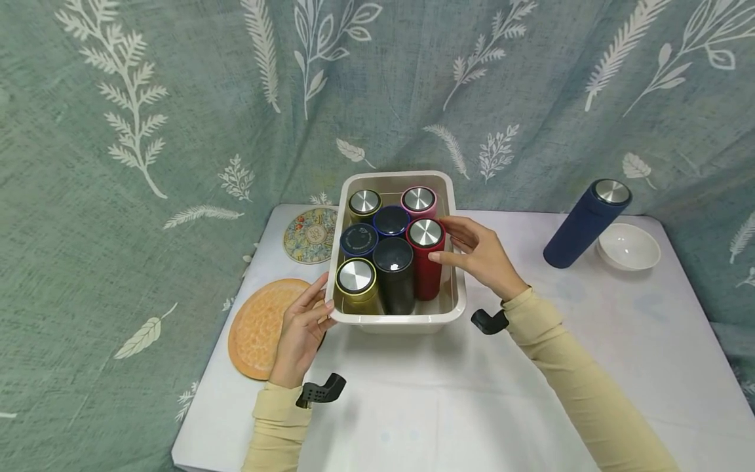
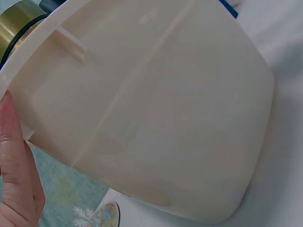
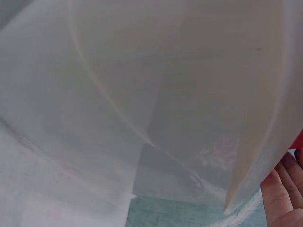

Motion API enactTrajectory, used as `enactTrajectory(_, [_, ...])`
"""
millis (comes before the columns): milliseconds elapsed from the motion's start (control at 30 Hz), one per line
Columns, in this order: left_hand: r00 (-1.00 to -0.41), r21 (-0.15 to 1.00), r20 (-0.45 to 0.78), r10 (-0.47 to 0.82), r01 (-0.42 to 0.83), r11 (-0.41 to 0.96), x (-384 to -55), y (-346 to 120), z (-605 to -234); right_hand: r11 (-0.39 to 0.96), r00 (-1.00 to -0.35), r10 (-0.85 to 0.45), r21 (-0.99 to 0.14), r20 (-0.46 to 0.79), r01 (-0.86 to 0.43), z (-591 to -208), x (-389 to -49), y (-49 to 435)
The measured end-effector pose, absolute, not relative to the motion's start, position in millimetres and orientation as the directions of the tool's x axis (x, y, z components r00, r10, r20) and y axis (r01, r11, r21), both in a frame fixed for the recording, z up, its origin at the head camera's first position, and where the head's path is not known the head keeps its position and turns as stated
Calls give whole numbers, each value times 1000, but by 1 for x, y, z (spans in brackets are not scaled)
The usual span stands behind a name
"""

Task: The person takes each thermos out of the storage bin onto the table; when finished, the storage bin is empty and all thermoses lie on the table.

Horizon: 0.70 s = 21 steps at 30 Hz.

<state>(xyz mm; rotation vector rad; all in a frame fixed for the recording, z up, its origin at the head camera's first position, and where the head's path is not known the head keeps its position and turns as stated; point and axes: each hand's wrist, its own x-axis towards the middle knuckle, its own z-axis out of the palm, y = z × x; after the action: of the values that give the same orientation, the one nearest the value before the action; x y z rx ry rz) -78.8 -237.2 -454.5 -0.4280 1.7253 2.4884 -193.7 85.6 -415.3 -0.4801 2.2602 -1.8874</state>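
A cream plastic bin stands in the middle of the table with several lidded flasks upright inside. At its front left corner, my left hand grips the rim, thumb at the edge; the left wrist view shows those fingers against the bin's wall. My right hand reaches over the right rim and holds the red flask near its silver lid, thumb in front and fingers behind. Beside it are a black flask, a yellow-green flask and a pink flask. The flasks' lower parts are mostly hidden.
A tall navy flask stands at the right, close to a white bowl. On the left lie an orange round mat and a patterned round mat. Behind the white table hangs a green leaf-print curtain.
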Motion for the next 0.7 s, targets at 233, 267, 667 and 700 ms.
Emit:
enactTrajectory(233, [-957,901,-275,-94,-222,-373,-79,-236,-455,130,-930,-360,-983,74,-129,-418,-197,81])
enactTrajectory(267, [-957,901,-274,-93,-221,-372,-79,-236,-455,128,-929,-362,-984,70,-125,-418,-198,80])
enactTrajectory(667, [-965,901,-254,-70,-210,-379,-79,-237,-457,127,-930,-364,-985,61,-114,-418,-199,73])
enactTrajectory(700, [-965,900,-252,-66,-209,-382,-79,-237,-457,127,-929,-366,-985,60,-114,-418,-200,73])
